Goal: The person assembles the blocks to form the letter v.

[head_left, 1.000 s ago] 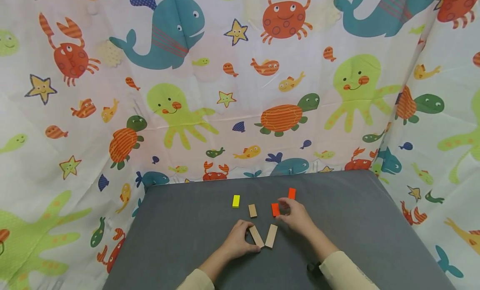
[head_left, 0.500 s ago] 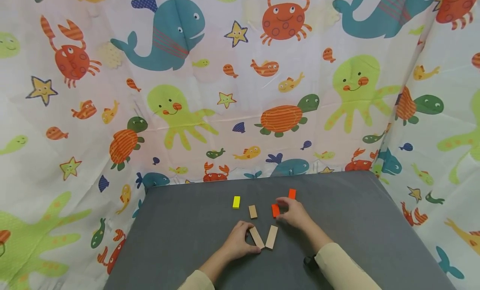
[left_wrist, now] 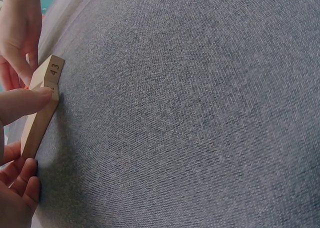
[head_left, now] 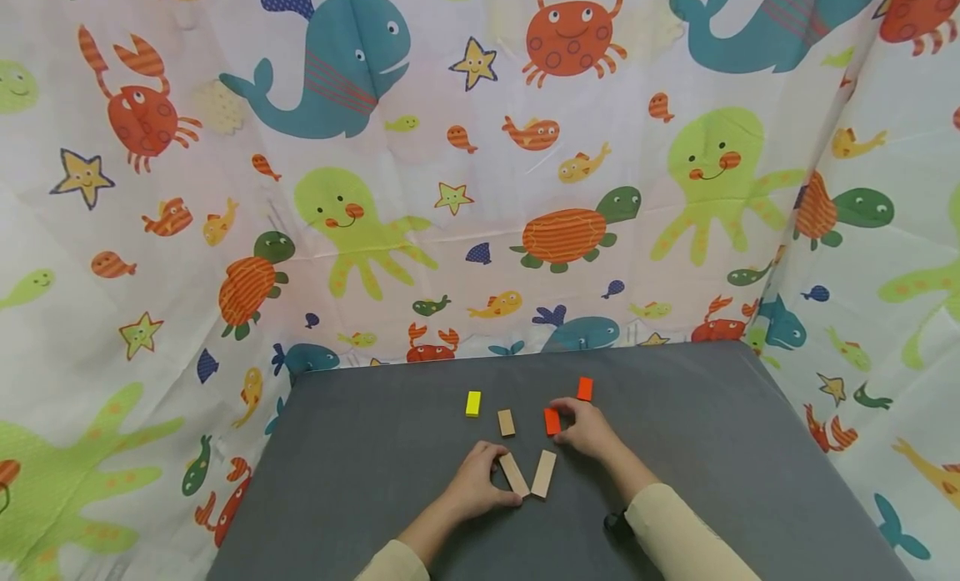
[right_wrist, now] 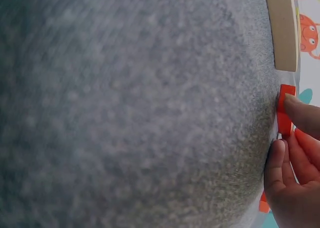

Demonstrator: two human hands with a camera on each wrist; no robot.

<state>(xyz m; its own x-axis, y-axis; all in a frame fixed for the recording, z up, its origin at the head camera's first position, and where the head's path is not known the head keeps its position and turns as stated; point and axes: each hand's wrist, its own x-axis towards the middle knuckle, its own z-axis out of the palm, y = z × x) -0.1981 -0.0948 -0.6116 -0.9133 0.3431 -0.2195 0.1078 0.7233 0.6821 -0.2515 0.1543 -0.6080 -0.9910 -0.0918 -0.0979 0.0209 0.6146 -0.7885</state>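
Observation:
My left hand [head_left: 474, 483] holds a plain wooden block [head_left: 513, 474] lengthwise, thumb at its near end and fingertips at its far end. In the left wrist view the thumb presses the end of this wooden block [left_wrist: 39, 125]. A second wooden block [head_left: 543, 473] leans the other way beside it; their near ends meet in a V. The number 43 is printed on that second block's end [left_wrist: 55, 68]. Farther back, my right hand [head_left: 590, 431] pinches a red block [head_left: 552, 421] between thumb and fingers; the right wrist view shows the thumb on this red block [right_wrist: 285, 113].
Behind my right hand lies another red block [head_left: 585, 388]. A short wooden block [head_left: 506, 423] and a yellow block [head_left: 472, 403] lie beyond the V. Grey cloth covers the table [head_left: 360, 448]. A curtain printed with sea animals [head_left: 480, 214] hangs behind it.
My right hand and forearm have shifted slightly left, with the fingers closer about the red block. The left hand and the wooden blocks have stayed in place.

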